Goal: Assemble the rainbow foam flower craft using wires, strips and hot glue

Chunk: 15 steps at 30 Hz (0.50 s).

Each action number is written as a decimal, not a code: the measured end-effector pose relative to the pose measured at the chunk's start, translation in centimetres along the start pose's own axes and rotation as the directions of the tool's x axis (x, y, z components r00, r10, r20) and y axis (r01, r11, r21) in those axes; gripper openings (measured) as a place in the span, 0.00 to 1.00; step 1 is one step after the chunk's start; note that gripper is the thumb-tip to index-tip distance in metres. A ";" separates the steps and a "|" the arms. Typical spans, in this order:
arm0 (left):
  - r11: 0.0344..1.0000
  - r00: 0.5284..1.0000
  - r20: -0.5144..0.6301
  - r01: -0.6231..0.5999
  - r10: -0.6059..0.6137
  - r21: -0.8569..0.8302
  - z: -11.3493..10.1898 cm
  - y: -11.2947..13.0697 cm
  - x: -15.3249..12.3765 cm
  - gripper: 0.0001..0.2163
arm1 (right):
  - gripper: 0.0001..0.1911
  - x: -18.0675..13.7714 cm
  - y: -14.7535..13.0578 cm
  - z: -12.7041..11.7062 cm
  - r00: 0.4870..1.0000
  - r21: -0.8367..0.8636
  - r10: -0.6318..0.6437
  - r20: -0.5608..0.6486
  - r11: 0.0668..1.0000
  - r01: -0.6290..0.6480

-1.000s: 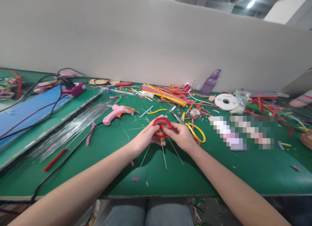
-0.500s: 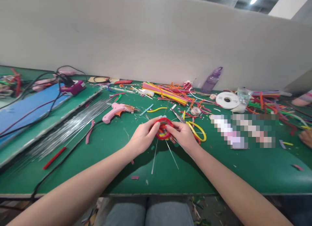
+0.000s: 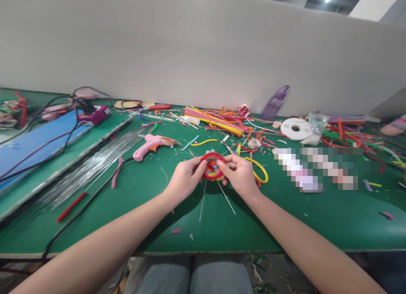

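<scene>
Between my two hands, above the green table, is a small round coil of foam-like strips (image 3: 212, 178), red at the rim with yellow, blue and orange inside. Thin clear rods or wires stick out from it on several sides. My left hand (image 3: 187, 175) pinches its left edge, thumb on top. My right hand (image 3: 238, 172) grips the right edge the same way, and its fingers underneath are mostly hidden. Just behind my right hand lie scissors with yellow handles (image 3: 261, 174), partly covered. A pink glue gun (image 3: 149, 145) rests on the table to the left.
Clear thin rods (image 3: 95, 165) lie in a bundle at left, beside a blue board (image 3: 38, 141) and a purple power socket (image 3: 95, 115). Colored strips (image 3: 218, 121) pile up at the back, near a purple bottle (image 3: 275, 103) and a white spool (image 3: 295, 129). A black cord (image 3: 85, 209) crosses the left side.
The coil has turned slightly in my fingers, and its projecting rods have shifted. My right thumb has moved from over the middle toward the right rim. Both hands keep hold.
</scene>
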<state>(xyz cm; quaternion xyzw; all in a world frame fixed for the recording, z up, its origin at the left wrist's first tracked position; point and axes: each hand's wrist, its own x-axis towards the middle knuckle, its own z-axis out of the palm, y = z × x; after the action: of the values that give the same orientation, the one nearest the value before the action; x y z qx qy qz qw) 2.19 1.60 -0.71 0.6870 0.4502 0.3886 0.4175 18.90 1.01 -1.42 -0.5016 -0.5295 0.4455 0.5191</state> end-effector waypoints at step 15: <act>0.769 0.662 -0.392 -0.544 0.639 0.335 -4.6 5.9 -1.1 0.11 | 0.19 1.1 0.3 -1.0 0.984 0.036 0.049 -0.173 0.998 -0.043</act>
<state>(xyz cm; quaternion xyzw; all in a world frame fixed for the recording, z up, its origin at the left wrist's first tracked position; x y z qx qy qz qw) -0.59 0.13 6.18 0.7120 0.3255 0.6177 0.0739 19.95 2.06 -1.58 -0.5424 -0.4632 0.4201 0.5610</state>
